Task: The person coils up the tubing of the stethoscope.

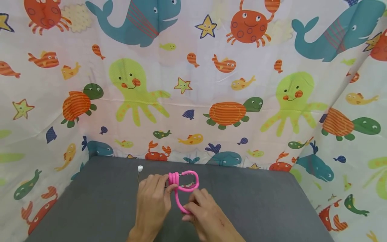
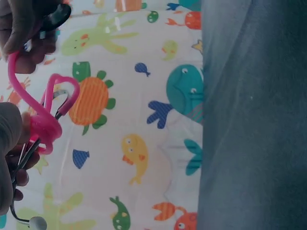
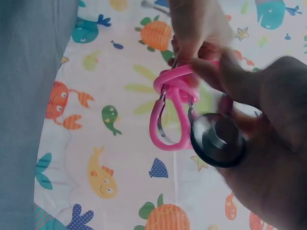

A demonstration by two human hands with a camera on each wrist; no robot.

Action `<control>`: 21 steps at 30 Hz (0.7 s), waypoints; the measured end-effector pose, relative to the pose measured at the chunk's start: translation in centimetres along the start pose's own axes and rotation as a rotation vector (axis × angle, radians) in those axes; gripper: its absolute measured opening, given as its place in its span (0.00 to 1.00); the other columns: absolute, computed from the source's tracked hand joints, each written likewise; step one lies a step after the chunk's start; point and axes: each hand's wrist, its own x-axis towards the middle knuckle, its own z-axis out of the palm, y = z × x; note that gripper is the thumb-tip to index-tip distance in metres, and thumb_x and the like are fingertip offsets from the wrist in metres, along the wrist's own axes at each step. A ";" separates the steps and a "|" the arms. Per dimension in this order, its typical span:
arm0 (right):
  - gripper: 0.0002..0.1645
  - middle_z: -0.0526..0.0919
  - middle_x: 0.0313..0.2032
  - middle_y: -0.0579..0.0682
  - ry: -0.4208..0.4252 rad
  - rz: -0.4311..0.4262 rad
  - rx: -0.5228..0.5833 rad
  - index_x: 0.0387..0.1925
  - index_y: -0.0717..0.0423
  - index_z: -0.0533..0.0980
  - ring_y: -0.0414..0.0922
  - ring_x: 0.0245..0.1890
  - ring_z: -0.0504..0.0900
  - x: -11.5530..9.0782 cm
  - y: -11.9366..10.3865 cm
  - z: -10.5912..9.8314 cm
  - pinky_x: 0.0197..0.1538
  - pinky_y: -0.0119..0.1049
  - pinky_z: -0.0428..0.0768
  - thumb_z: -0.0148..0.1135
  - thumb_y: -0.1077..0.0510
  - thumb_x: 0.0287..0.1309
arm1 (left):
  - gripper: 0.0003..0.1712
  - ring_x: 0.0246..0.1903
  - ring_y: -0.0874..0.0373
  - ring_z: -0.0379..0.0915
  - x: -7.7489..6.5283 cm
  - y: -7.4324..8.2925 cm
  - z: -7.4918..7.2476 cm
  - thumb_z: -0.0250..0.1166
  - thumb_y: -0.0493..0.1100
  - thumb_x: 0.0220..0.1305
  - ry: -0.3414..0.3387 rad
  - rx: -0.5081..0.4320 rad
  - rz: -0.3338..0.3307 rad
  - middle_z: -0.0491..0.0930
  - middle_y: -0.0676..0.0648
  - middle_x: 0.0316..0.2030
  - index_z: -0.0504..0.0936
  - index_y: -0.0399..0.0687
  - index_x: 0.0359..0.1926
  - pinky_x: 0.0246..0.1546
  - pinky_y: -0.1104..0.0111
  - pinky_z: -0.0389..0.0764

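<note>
A stethoscope with pink tubing (image 1: 198, 179) is held up in front of the body, its tube wound in several turns around the metal ear tubes and bent into a loop at one side. My left hand (image 1: 153, 198) grips the wound part, thumb against the coils. One white eartip (image 1: 140, 168) sticks out beyond the left fingers. Lower and to the right, my right hand (image 1: 207, 211) pinches the tube near its end. In the right wrist view, the round chest piece (image 3: 218, 139) hangs by the right palm, dark-rimmed with a shiny face.
A dark grey tabletop (image 1: 257, 205) lies under the hands. Behind it and along both sides hangs a white curtain (image 1: 187, 30) printed with sea animals.
</note>
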 end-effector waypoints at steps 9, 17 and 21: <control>0.21 0.77 0.31 0.43 0.504 -0.131 -0.006 0.38 0.53 0.89 0.38 0.36 0.71 1.5 0.6 0.4 0.52 0.33 0.70 0.56 0.45 0.71 | 0.35 0.27 0.57 0.63 0.9 1.2 -1.2 0.45 0.62 0.81 -0.009 0.014 0.097 0.78 0.49 0.27 0.86 0.39 0.40 0.34 0.64 0.68; 0.18 0.77 0.30 0.44 0.603 -0.282 -0.042 0.34 0.54 0.88 0.39 0.35 0.75 2.4 0.6 0.5 0.53 0.34 0.75 0.61 0.48 0.70 | 0.37 0.27 0.59 0.62 0.8 1.6 -2.1 0.40 0.62 0.82 -0.071 0.016 0.084 0.76 0.50 0.26 0.86 0.41 0.39 0.34 0.66 0.65; 0.16 0.78 0.30 0.46 0.644 -0.374 -0.079 0.32 0.56 0.88 0.40 0.35 0.78 2.7 0.7 0.1 0.51 0.35 0.77 0.63 0.50 0.70 | 0.27 0.28 0.60 0.63 1.0 2.0 -2.2 0.52 0.57 0.80 -0.097 0.000 0.089 0.76 0.50 0.27 0.86 0.41 0.40 0.34 0.67 0.65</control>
